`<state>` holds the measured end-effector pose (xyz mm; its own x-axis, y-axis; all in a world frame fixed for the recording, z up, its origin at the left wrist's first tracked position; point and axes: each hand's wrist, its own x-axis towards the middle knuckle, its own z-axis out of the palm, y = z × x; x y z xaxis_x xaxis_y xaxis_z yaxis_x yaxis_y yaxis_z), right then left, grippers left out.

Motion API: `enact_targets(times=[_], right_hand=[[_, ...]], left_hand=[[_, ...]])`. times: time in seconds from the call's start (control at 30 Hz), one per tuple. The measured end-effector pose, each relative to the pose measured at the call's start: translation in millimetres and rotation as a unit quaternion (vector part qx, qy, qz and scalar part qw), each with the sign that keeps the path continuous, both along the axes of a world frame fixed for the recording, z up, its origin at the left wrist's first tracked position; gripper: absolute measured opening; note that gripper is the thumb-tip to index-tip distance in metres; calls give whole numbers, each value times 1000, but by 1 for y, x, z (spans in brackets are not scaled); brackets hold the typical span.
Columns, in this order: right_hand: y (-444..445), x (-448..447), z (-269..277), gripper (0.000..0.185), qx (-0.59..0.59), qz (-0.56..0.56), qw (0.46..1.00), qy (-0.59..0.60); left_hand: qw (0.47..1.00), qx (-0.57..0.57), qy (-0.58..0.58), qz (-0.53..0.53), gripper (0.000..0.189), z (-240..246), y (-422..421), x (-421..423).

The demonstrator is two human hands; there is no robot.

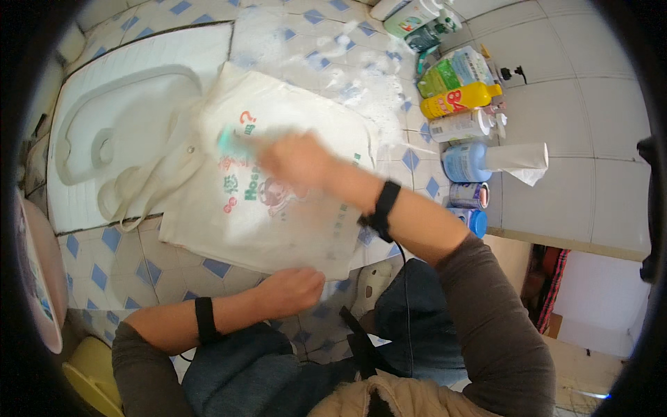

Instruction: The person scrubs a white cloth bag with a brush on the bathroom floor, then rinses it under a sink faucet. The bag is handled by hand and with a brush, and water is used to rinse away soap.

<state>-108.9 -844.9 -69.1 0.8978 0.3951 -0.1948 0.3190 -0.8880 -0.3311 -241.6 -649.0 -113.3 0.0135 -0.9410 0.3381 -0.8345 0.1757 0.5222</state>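
Observation:
A white cloth tote bag (pixel 312 114) with printed writing and a cartoon figure lies flat on the tiled floor, its handles (pixel 151 193) trailing over the edge of a squat toilet. My right hand (pixel 294 159) is blurred above the bag's middle and grips a brush (pixel 229 143) with a teal end, which meets the cloth near the print. My left hand (pixel 294 292), its fingers curled, rests at the bag's near edge; whether it pinches the cloth is not clear.
White foam (pixel 365 88) covers floor tiles beyond the bag. Bottles, a yellow bottle (pixel 458 99) and a blue bottle (pixel 464 162) among them, line the right wall. The squat toilet (pixel 140 57) lies at left, with a pink basin (pixel 44 271) and a yellow bucket (pixel 94 370) nearer.

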Motion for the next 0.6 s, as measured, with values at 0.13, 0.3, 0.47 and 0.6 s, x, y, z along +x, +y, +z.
enact_targets(times=[0.13,0.3,0.47,0.6], right_hand=[[20,23,-1,60,44,-174,982,-61],[68,-47,1,48,65,125,990,-8],[35,33,1,46,94,-122,987,-38],[49,-10,-4,45,51,24,998,22]], left_hand=[[999,-30,10,14,12,-4,1,0],[998,-18,-42,30,20,-3,2,2],[998,60,26,7,36,1,7,2],[999,39,2,24,38,-2,8,2]])
